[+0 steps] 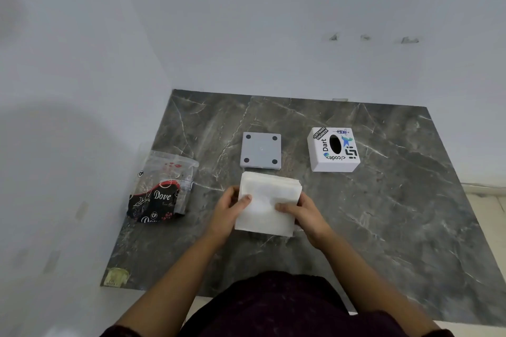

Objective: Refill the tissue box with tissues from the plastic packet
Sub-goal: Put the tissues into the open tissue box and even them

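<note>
A thick stack of white tissues [269, 194] is held between both hands above the dark marble slab. My left hand [228, 209] grips its left edge with the thumb on top. My right hand [304, 212] grips its right edge the same way. Just beyond the stack lies the grey base plate of the tissue box [261, 150], its four dark feet facing up. To the right stands the white box cover [332, 150], covered in stickers, with an oval slot on top. The plastic packet [163, 187], printed "Dove", lies flattened at the left.
The marble slab [397, 213] sits in a corner, with white walls at the left and the back. Its near edge runs past my dark-clothed body at the bottom. A pale floor strip shows at the far right.
</note>
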